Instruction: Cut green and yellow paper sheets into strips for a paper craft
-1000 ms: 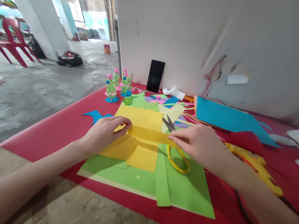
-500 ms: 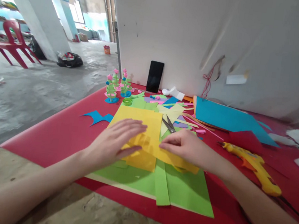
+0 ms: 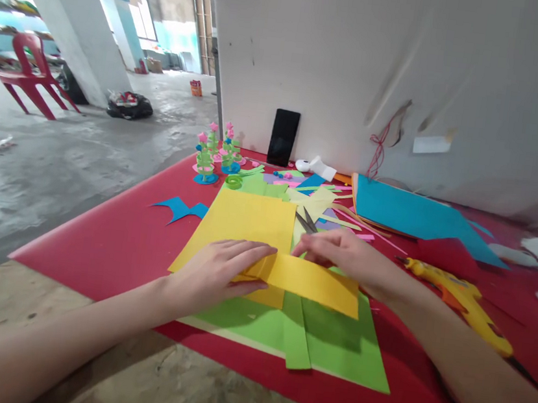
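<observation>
My left hand (image 3: 224, 268) is closed on the left end of a yellow paper strip (image 3: 318, 283), thumb below and fingers above. The strip stretches rightward over a yellow paper sheet (image 3: 252, 216) and a green sheet (image 3: 344, 341). My right hand (image 3: 336, 252), fingers curled, is behind the strip and over the handle end of the scissors (image 3: 306, 220). Only the scissors' slightly parted blades show; whether my fingers grip the handles is hidden. A narrow green paper strip (image 3: 298, 342) lies beneath the yellow one.
A yellow glue gun (image 3: 463, 300) lies right of my right hand. Blue sheets (image 3: 410, 209) are behind it. Small paper trees (image 3: 208, 158) stand at the back left, near a leaning black phone (image 3: 283, 138). A blue scrap (image 3: 180, 209) lies on the red table cover (image 3: 112, 241).
My left hand has come down and closed on the yellow strip. My right hand has let go of the strip and shifted back toward the scissors' handles. The view has shifted slightly.
</observation>
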A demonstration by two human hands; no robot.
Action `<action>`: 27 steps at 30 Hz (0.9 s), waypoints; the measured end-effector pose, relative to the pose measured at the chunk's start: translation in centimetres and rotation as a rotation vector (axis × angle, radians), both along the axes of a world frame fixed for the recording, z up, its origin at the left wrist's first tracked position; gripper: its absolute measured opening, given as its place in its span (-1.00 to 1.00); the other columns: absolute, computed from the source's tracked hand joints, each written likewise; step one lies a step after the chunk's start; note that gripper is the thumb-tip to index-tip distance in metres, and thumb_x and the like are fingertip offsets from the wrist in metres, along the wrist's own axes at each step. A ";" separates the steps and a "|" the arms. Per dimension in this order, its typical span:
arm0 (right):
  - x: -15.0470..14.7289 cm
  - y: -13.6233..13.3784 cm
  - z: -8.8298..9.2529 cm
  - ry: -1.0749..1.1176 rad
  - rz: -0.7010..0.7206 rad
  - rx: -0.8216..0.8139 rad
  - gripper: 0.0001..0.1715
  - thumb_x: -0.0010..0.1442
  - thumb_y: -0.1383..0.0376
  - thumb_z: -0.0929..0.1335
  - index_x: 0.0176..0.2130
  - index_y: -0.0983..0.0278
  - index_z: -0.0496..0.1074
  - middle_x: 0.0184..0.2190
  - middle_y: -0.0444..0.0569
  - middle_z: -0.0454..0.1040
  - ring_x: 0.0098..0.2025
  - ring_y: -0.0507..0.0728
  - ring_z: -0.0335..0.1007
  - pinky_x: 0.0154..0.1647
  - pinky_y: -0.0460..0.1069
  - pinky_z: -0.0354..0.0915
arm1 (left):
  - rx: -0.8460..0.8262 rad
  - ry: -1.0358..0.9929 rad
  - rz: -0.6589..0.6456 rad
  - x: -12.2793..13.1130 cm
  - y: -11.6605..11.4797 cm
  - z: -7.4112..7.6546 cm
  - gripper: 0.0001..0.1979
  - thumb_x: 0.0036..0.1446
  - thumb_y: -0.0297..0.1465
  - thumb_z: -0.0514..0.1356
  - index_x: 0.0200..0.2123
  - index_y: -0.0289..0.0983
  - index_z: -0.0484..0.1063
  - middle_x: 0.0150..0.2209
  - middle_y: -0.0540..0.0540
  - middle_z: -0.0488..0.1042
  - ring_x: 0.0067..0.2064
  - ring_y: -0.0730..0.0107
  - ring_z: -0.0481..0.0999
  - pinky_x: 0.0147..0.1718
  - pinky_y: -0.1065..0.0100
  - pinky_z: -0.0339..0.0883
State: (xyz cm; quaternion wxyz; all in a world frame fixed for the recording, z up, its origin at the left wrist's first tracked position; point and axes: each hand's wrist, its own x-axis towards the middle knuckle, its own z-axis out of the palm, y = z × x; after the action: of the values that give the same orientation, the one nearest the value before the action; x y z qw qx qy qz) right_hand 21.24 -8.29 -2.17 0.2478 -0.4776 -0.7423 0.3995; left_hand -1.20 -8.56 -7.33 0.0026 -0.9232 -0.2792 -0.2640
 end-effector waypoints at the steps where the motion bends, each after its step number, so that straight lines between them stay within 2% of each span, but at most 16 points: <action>1: 0.2 0.2 0.0 0.123 -0.035 -0.117 -0.48 0.12 -0.01 0.14 -0.37 0.26 0.48 -0.56 -0.06 0.44 -0.56 -0.01 0.31 -0.62 -0.15 0.18 | -0.030 -0.031 0.027 0.0 0.0 0.0 -0.59 0.07 -0.27 0.11 -0.02 -0.29 0.18 -0.13 -0.12 0.43 -0.16 0.38 0.44 -0.22 0.42 0.31; 3: 0.7 0.7 0.0 0.412 -0.058 -0.355 -0.40 0.12 -0.06 0.09 -0.29 0.29 0.46 -0.48 -0.01 0.45 -0.51 0.02 0.34 -0.58 -0.12 0.23 | -0.098 -0.099 0.087 -0.1 0.0 0.1 -0.59 0.05 -0.24 0.11 -0.04 -0.28 0.19 -0.14 -0.10 0.43 -0.17 0.40 0.45 -0.25 0.46 0.31; 5: 1.2 1.1 0.1 0.587 -0.023 -0.380 -0.34 0.11 -0.09 0.05 -0.22 0.28 0.42 -0.41 0.01 0.44 -0.48 0.04 0.35 -0.51 -0.09 0.28 | -0.176 -0.152 0.150 -0.2 0.1 0.5 -0.60 0.04 -0.23 0.12 -0.07 -0.27 0.22 -0.16 -0.08 0.44 -0.20 0.42 0.45 -0.29 0.48 0.30; 7: 1.4 1.2 0.0 0.644 0.057 -0.342 -0.37 0.08 -0.11 0.10 -0.12 0.25 0.36 -0.34 0.00 0.43 -0.44 0.06 0.35 -0.45 -0.04 0.30 | -0.255 -0.181 0.208 -0.2 0.2 0.9 -0.61 0.03 -0.21 0.12 -0.09 -0.26 0.25 -0.20 -0.06 0.45 -0.26 0.43 0.45 -0.34 0.48 0.30; 10: 1.0 0.8 -0.5 0.602 0.098 -0.289 -0.44 -0.05 0.04 0.34 -0.05 0.16 0.26 -0.22 -0.04 0.39 -0.37 0.07 0.34 -0.44 -0.03 0.29 | -0.367 -0.215 0.262 -0.2 0.2 1.4 -0.62 0.01 -0.20 0.13 -0.11 -0.25 0.27 -0.29 -0.03 0.46 -0.43 0.50 0.39 -0.46 0.50 0.26; 13: -0.2 0.1 -1.3 0.473 0.042 -0.194 -0.47 -0.14 0.25 0.44 -0.12 0.13 0.30 -0.14 -0.07 0.38 -0.32 0.06 0.33 -0.42 -0.06 0.29 | -0.442 -0.251 0.243 -0.1 0.0 1.5 -0.62 0.01 -0.19 0.13 -0.13 -0.26 0.28 -0.34 -0.02 0.44 -0.52 0.56 0.30 -0.55 0.51 0.20; 18: -1.7 -1.0 -2.0 0.328 -0.018 -0.123 -0.65 -0.09 0.22 0.40 -0.22 0.16 0.37 -0.23 -0.10 0.47 -0.28 0.08 0.38 -0.35 -0.05 0.31 | -0.527 -0.283 0.197 0.0 -0.3 1.3 -0.62 0.00 -0.19 0.14 -0.12 -0.25 0.28 -0.29 -0.05 0.43 -0.45 0.52 0.35 -0.52 0.51 0.23; 22: -2.0 -1.3 -2.0 0.340 -0.041 -0.134 -0.56 -0.10 0.22 0.41 -0.16 0.13 0.32 -0.14 -0.10 0.44 -0.25 0.08 0.40 -0.39 -0.06 0.32 | -0.571 -0.281 0.175 0.1 -0.5 1.4 -0.61 0.00 -0.20 0.14 -0.12 -0.27 0.29 -0.31 -0.07 0.44 -0.42 0.49 0.37 -0.50 0.49 0.26; 24: -2.0 -1.3 -1.9 0.338 -0.049 -0.153 -0.50 -0.11 0.21 0.41 -0.12 0.15 0.29 -0.10 -0.06 0.41 -0.20 0.10 0.39 -0.34 -0.05 0.33 | -0.596 -0.281 0.169 0.2 -0.5 1.5 -0.61 -0.01 -0.19 0.14 -0.13 -0.28 0.31 -0.34 -0.06 0.45 -0.45 0.50 0.37 -0.51 0.49 0.27; 27: -2.1 -1.4 -1.7 0.329 -0.063 -0.187 -0.52 -0.08 0.22 0.39 -0.11 0.19 0.29 -0.12 -0.02 0.42 -0.17 0.12 0.38 -0.28 -0.03 0.33 | -0.635 -0.290 0.159 0.3 -0.5 1.5 -0.62 -0.01 -0.20 0.15 -0.15 -0.30 0.34 -0.34 -0.07 0.46 -0.42 0.49 0.38 -0.46 0.48 0.30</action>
State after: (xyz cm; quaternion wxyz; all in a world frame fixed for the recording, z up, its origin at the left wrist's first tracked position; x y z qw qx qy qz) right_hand 19.17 -9.68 -3.88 0.3327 -0.4497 -0.6360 0.5315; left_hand -0.86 -9.09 -5.85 -0.3034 -0.8063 -0.4157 -0.2915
